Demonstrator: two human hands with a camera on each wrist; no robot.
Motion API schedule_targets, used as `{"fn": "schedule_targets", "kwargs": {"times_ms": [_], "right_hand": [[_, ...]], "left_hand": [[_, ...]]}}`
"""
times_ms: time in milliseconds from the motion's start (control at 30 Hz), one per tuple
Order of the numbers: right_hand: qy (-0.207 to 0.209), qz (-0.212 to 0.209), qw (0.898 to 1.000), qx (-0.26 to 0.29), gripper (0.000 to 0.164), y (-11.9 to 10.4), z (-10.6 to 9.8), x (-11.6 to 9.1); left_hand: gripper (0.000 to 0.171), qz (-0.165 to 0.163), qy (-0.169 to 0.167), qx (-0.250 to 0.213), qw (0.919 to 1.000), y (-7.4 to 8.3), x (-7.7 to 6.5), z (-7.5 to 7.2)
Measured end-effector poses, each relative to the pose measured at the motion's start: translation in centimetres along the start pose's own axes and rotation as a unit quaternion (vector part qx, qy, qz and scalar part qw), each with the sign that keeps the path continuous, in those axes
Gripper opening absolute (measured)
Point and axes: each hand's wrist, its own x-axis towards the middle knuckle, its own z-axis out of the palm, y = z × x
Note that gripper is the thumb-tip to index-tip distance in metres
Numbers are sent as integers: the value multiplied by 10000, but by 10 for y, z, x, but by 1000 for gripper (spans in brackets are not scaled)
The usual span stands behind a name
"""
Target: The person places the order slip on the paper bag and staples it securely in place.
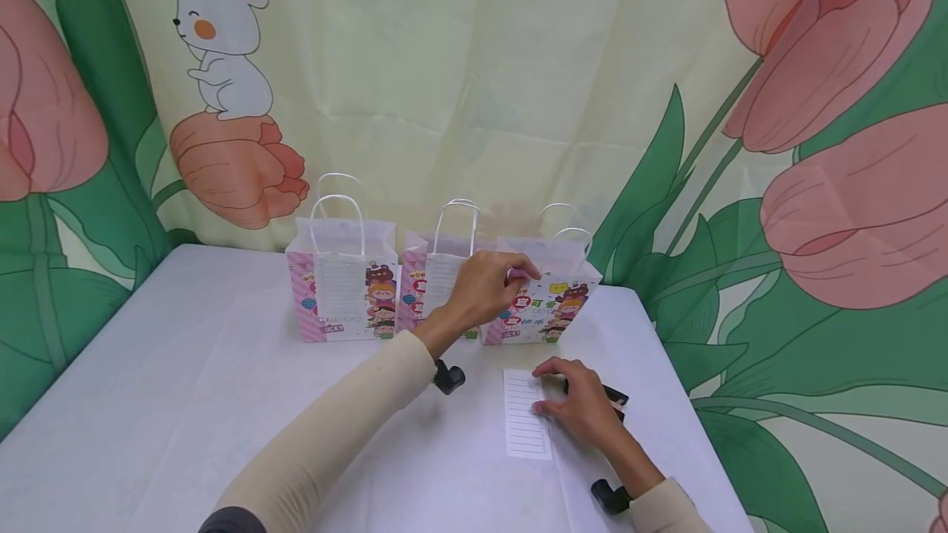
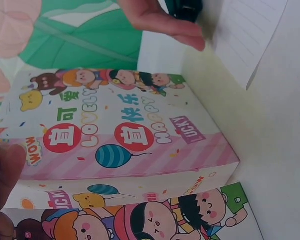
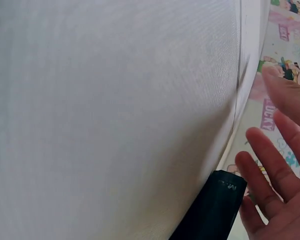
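My left hand (image 1: pixel 489 282) reaches to the top of the right-hand paper gift bag (image 1: pixel 548 303), its fingers curled at the rim; the left wrist view shows the thumb in front of the printed bag (image 2: pixel 115 125). A lined paper slip (image 1: pixel 526 426) lies on the table in front. By the slip's right edge is my right hand (image 1: pixel 581 401), with thumb and forefinger apart. Beneath that hand a dark object (image 1: pixel 615 395) is partly hidden. The right wrist view shows the fingers spread beside a dark blunt-ended object (image 3: pixel 212 205).
Two more gift bags stand in the row, the left bag (image 1: pixel 355 278) and the middle bag (image 1: pixel 415 270), each with a lined slip on its front. A white cloth covers the table (image 1: pixel 185 385). Behind hangs a curtain (image 1: pixel 474 89) printed with tulips and a rabbit.
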Motion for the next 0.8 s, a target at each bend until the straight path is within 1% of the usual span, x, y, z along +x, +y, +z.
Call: {"fn": "schedule_targets", "kwargs": {"times_ms": [200,500,700,800], "right_hand": [[-36,-70,9995,-306,48,-2,2,-1],[2,-243,9990,-377,45,0,2,0],[74,-295,9984,-473,37,-2,5,-1],[75,-277,9987,-418,33,-3,5,-1]], "left_hand": [[12,-24,44,-50,10000,0,-1,0],[12,-11,11,-55,10000,0,0,-1],[12,-32,-6,-24,10000,0,0,-1],[12,-43,1,-31,10000,0,0,0]]}}
